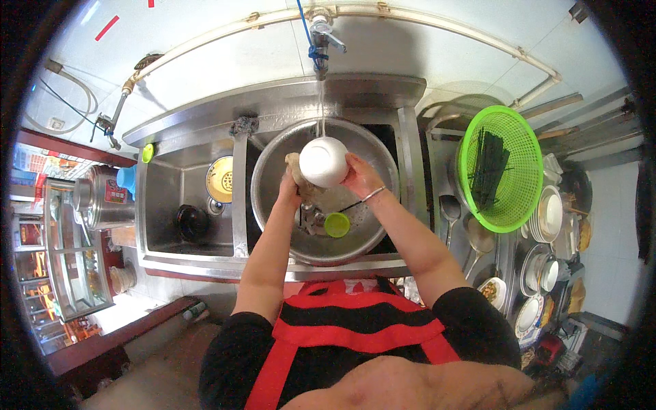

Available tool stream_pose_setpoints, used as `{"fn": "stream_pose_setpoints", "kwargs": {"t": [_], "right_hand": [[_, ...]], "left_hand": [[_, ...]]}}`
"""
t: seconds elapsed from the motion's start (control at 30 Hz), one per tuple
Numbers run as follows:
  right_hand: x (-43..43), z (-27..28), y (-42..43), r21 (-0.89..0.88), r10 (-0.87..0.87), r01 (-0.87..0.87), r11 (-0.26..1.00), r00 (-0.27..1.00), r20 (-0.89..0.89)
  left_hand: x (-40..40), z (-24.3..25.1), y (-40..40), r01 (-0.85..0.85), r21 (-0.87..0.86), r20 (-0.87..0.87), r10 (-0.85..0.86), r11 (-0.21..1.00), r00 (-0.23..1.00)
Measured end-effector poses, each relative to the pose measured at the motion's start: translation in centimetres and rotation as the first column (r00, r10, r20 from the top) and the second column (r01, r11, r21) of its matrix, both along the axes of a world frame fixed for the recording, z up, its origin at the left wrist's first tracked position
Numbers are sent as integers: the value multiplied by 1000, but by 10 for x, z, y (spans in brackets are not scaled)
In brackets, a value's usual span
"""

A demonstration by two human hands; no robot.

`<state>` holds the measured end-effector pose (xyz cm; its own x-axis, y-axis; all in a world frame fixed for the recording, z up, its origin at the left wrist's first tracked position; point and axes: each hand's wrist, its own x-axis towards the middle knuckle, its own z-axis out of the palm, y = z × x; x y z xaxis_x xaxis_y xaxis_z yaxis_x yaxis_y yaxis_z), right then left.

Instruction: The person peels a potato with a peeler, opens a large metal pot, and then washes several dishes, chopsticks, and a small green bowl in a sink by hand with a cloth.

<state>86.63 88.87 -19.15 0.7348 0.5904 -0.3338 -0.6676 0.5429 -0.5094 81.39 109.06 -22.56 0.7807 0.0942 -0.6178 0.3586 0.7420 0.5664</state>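
Note:
A white bowl (324, 163), its base facing up, is held over a large round metal basin (261, 210). My right hand (363, 177) grips its right side. Against the bowl's left side, my left hand (291, 188) clutches a beige cloth (293, 166). Water from the wall tap (320, 46) falls onto the bowl in a thin stream. Below, in the basin, are a small green cup (337, 224), murky water and some metal pieces that I cannot make out. Part of the left hand's fingers is hidden by the cloth.
Left of the basin, a steel sink compartment (166, 179) contains a yellow strainer (220, 179) and a dark round object (192, 222). A metal scourer (244, 125) lies on the rim. To the right are a green basket (525, 174) of black chopsticks, ladles (479, 245) and stacked plates (549, 214).

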Motion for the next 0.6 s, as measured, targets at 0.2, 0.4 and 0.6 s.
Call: {"fn": "stream_pose_setpoints", "kwargs": {"t": [0.2,0.4,0.6], "right_hand": [[6,5,16,-166,17,-39,985,991,-131],[-4,46,34,-273,222,-256,927,964,-149],[1,73,21,-497,295,-226,838,953,63]], "left_hand": [[-18,36,-4,45,-132,181,-20,990,983],[-18,79,-16,-51,629,387,-255,776,886],[-36,98,-62,-16,985,115,-581,173,806]]}}
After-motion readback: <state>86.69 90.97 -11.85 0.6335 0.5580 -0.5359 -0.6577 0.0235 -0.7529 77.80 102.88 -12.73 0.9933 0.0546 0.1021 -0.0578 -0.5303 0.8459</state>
